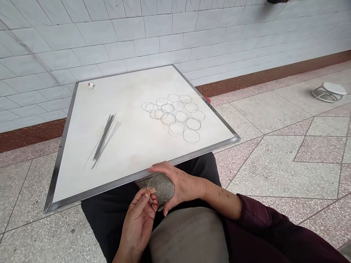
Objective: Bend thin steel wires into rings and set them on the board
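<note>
My left hand (141,215) is closed, its thumb and fingertips pinching a thin wire ring (148,182) below the table's front edge. Curved around the ring's other side is my right hand (185,184), thumb and fingers set wide apart with the wire against their inner side. A small tan piece (153,190) shows at my left fingertips; what it is I cannot make out. On the white table (131,146), several wire rings (191,136) lie overlapping at the right. A bundle of straight wires (104,137) lies at the left.
A small white and red object (91,86) sits in the table's far left corner. The metal-edged tabletop reaches over my knees, near a tiled wall (137,33). A low round stool (330,91) stands on the speckled floor (274,171) at the far right.
</note>
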`<state>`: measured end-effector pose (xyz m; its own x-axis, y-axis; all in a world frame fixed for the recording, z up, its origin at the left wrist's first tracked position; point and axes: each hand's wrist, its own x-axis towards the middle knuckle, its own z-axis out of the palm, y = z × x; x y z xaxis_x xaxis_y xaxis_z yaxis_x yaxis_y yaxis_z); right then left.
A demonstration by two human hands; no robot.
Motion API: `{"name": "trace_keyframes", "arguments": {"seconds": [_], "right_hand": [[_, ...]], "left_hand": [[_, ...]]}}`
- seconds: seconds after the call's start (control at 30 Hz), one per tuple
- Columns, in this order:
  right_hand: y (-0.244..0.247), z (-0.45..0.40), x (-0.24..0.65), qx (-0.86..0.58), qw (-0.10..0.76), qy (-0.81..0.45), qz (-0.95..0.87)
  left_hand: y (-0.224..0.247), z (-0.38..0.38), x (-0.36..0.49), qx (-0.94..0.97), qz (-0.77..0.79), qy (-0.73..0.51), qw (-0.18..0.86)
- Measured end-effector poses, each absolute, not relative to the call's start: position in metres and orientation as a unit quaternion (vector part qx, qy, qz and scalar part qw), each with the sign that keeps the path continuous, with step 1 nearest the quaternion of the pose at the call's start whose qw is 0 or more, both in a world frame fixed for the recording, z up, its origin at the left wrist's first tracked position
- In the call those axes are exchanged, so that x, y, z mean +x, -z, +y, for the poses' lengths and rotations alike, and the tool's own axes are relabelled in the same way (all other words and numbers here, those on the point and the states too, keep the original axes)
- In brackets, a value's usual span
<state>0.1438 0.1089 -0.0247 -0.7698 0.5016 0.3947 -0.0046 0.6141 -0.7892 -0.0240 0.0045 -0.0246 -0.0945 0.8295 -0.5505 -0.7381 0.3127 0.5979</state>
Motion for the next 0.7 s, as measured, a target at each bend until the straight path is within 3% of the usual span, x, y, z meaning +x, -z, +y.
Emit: {"name": "trace_keyframes", "arguments": {"seconds": [0.7], "right_hand": [[0.0261,0.1070,0.1465,-0.103,0.311,-0.470,-0.820]], "left_hand": [[0.0228,-0.0011,-0.0228,0.012,0.390,-0.584,0.711]]}}
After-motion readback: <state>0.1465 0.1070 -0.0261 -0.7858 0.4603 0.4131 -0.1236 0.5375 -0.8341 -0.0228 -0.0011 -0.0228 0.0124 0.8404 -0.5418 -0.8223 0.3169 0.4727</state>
